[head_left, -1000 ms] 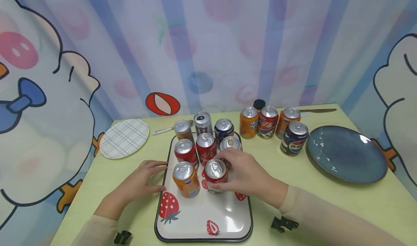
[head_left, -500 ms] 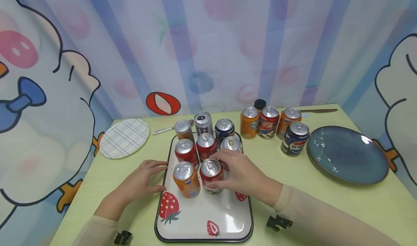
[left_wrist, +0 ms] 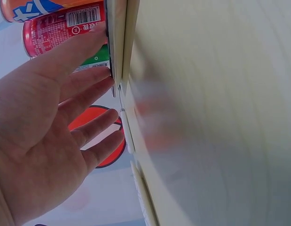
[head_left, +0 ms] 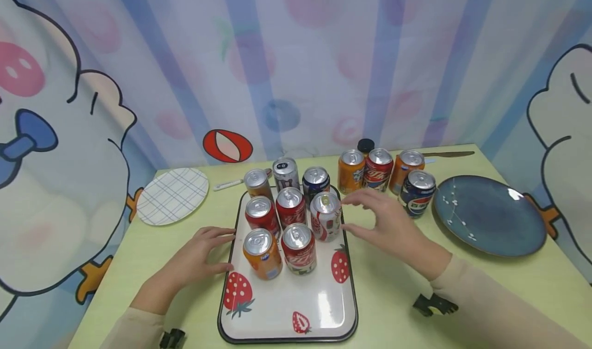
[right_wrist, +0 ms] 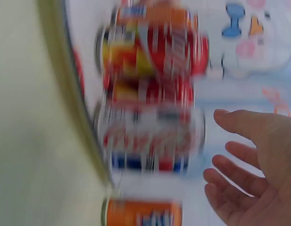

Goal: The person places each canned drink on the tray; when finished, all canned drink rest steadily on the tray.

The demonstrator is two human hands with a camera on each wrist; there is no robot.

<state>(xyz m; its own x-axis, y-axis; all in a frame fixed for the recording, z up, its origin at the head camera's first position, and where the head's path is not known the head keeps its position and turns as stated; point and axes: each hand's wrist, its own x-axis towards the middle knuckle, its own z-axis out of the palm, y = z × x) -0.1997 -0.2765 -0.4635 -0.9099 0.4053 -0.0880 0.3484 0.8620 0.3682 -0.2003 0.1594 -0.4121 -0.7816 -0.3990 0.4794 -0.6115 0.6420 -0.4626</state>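
At the left, the left hand lay beside the tray, fingertips at its left rim, fingers loosely spread and gripping nothing. Rightward on the tray, the Fanta can stood closest to that hand, then the front red can, then the white can, set a little farther back near the right rim. The white can stood just to the left of the right hand, its long axis upright, facing the space between thumb and fingers; the right hand was clearly the nearer of the two. Its thumb and fingers were well parted, with nothing held, and the blurred right wrist view showed a gap between them and the white can.

As for materials, the checked plate was a flat, pale disc ruled with thin lines. The surface was pale yellow-green and smooth. The tray was a glossy white rounded rectangle, dark-rimmed. The cans were squat metal cylinders with shiny lids. Farther right, the dark Pepsi can stood near the round, glazed blue plate.
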